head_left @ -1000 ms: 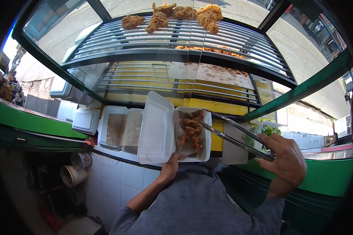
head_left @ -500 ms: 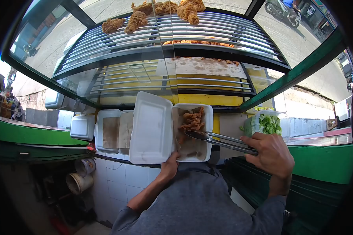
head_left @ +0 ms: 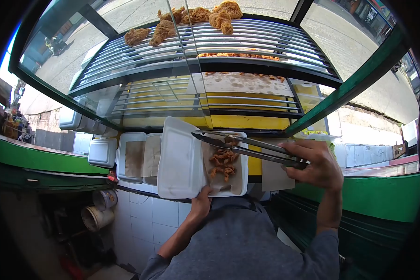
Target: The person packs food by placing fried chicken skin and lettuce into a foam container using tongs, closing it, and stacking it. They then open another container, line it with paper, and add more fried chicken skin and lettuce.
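Observation:
My left hand (head_left: 201, 203) grips the near edge of an open white foam box (head_left: 181, 161), at the hinge between lid and base. The lid lies folded out to the left. Brown paper (head_left: 233, 186) lines the base, and pieces of fried chicken (head_left: 224, 163) rest on it. My right hand (head_left: 314, 163) is closed round metal tongs (head_left: 266, 151). The tongs reach left over the box, their dark tips apart above the far part of the base and the lid's edge. A small brown piece shows between the tong arms; whether they touch it I cannot tell.
Behind the box stands a glass case with a slatted rack (head_left: 247, 39) holding fried chicken (head_left: 164, 31). At the left are paper-lined foam boxes (head_left: 134, 156) and a closed one (head_left: 102, 152). Green posts (head_left: 359, 88) flank the counter. Greens (head_left: 332, 147) show behind my right hand.
The tongs have moved up and left from inside the box, their tips now wider apart. The chicken lies more spread out on the paper. My right hand now covers most of the greens.

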Demonstrator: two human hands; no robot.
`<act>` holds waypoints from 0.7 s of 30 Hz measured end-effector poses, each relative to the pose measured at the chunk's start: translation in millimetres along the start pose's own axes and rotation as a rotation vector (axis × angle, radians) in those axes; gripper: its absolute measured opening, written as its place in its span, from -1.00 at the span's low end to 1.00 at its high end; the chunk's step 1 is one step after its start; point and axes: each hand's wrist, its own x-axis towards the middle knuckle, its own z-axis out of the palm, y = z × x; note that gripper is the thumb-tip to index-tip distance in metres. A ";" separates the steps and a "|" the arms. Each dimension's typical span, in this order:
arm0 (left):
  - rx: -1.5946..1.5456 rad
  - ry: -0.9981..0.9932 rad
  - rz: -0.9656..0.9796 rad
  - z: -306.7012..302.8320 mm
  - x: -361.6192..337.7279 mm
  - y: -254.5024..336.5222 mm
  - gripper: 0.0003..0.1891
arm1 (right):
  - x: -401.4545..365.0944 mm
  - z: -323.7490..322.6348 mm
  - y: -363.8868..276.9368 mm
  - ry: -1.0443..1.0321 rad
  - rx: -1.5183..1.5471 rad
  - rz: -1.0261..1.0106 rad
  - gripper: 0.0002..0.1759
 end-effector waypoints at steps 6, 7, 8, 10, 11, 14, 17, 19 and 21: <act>0.134 -0.056 0.146 -26.6 -6.1 -7.1 -0.86 | 80.0 34.9 -34.7 0.131 -0.187 -0.506 -0.36; 0.269 -0.058 0.258 -32.9 -7.8 -5.6 -0.87 | 97.0 42.2 -43.4 0.175 -0.219 -0.606 -0.44; 0.475 -0.053 0.410 -38.5 -14.7 2.2 -0.88 | 114.2 49.4 -53.4 0.219 -0.248 -0.711 -0.51; 0.710 -0.019 0.622 -51.0 -18.6 5.7 -0.88 | 147.7 60.2 -75.9 0.326 -0.309 -0.861 -0.56; 0.737 0.007 0.684 -56.0 -17.7 2.4 -0.88 | 162.9 65.2 -86.5 0.378 -0.341 -0.934 -0.58; 0.532 0.010 0.372 -63.7 -17.8 6.7 -0.84 | 204.5 99.4 -101.9 0.526 -0.435 -1.000 -0.47; 0.495 0.032 0.216 -66.8 -30.0 29.1 -0.82 | 217.3 118.9 -107.5 0.470 -0.471 -0.937 -0.42; 0.555 0.042 0.323 -74.5 -29.4 29.0 -0.81 | 216.4 119.6 -111.2 0.448 -0.434 -0.913 -0.60; 0.570 0.032 0.438 -84.0 -22.8 18.6 -0.79 | 214.6 121.9 -105.7 0.453 -0.413 -0.924 -0.58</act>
